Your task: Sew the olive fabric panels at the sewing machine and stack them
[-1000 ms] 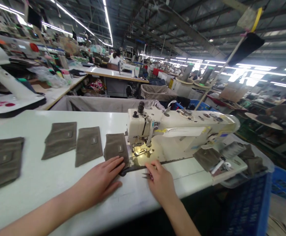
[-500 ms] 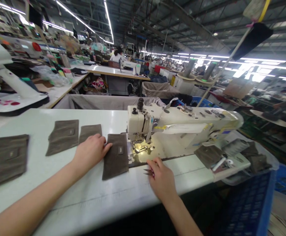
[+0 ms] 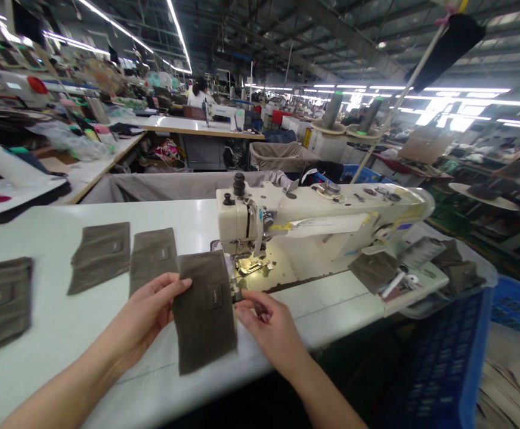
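Note:
My left hand pinches the left edge of a dark olive fabric piece, thumb on top. A small label patch sits on this piece, which is lifted off the table in front of the sewing machine. Close to the piece's right edge, my right hand is closed around small thread snips, mostly hidden by the fingers. Just left of the needle area lies the held piece's upper end. Similar fabric pieces rest on the table further left, one of them partly behind my left hand.
The white sewing table carries the machine. At right stand a small tray with a thread cone and folded fabric, and a blue plastic basket. Behind the machine is a cloth-lined bin. A person sits further back.
My left hand has picked up the fabric piece and brought it nearer to me. My right hand has moved left to the piece's right edge. The view has shifted slightly.

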Demonstrator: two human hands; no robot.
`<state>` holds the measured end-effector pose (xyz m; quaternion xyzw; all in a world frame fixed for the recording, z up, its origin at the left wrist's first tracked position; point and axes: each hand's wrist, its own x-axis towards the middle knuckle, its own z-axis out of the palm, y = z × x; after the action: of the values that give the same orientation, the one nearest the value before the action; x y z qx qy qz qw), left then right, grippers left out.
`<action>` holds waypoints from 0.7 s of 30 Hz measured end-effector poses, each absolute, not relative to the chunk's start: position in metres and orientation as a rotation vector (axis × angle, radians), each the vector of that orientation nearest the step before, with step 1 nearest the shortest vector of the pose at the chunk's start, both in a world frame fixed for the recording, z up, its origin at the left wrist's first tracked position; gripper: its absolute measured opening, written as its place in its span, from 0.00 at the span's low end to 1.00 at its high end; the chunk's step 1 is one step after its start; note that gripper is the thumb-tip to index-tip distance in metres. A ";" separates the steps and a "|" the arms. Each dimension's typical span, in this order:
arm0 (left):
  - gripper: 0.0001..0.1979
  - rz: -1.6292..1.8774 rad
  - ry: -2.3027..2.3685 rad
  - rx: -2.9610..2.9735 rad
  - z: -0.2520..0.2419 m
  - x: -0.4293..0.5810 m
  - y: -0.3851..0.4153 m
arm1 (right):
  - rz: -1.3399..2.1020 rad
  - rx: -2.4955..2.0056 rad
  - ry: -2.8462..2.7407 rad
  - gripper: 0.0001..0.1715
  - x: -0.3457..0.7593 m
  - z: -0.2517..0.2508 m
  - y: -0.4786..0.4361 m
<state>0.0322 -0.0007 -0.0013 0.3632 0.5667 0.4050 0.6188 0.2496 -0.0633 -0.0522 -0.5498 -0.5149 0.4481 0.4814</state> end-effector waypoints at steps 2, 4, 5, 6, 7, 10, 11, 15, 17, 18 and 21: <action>0.10 0.970 1.267 0.734 0.000 0.033 -0.010 | 1.247 -1.292 -1.196 0.25 0.237 -0.048 -0.061; 0.07 0.994 1.241 0.708 -0.002 0.034 -0.016 | 1.268 -1.270 -1.200 0.22 0.229 -0.046 -0.058; 0.07 0.993 1.221 0.707 -0.003 0.034 -0.019 | 1.256 -1.262 -1.209 0.20 0.227 -0.046 -0.057; 0.08 0.973 1.192 0.711 -0.005 0.034 -0.023 | 1.237 -1.257 -1.221 0.17 0.225 -0.046 -0.057; 0.10 0.941 1.156 0.724 -0.007 0.034 -0.028 | 1.210 -1.257 -1.234 0.16 0.225 -0.047 -0.057; 0.17 0.898 1.114 0.843 -0.010 0.032 -0.036 | 1.113 -1.315 -1.271 0.15 0.229 -0.052 -0.058; 0.19 0.929 1.137 0.912 -0.010 0.030 -0.035 | 1.080 -1.345 -1.276 0.16 0.231 -0.055 -0.058; 0.21 1.079 1.466 1.376 -0.002 0.003 0.002 | 1.005 -1.431 -1.250 0.23 0.244 -0.068 -0.053; 0.20 1.026 1.733 1.601 0.001 -0.016 0.029 | 1.000 -1.440 -1.242 0.25 0.246 -0.073 -0.051; 0.20 0.999 1.811 1.637 0.001 -0.024 0.042 | 0.993 -1.439 -1.244 0.26 0.246 -0.075 -0.050; 0.20 0.854 2.018 1.723 -0.003 -0.040 0.063 | 0.958 -1.435 -1.264 0.27 0.245 -0.079 -0.050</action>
<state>-0.0396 0.0633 -0.0028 0.6086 0.7125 0.3016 0.1760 0.2450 -0.0504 -0.0790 -0.5883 -0.5184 0.3926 0.4806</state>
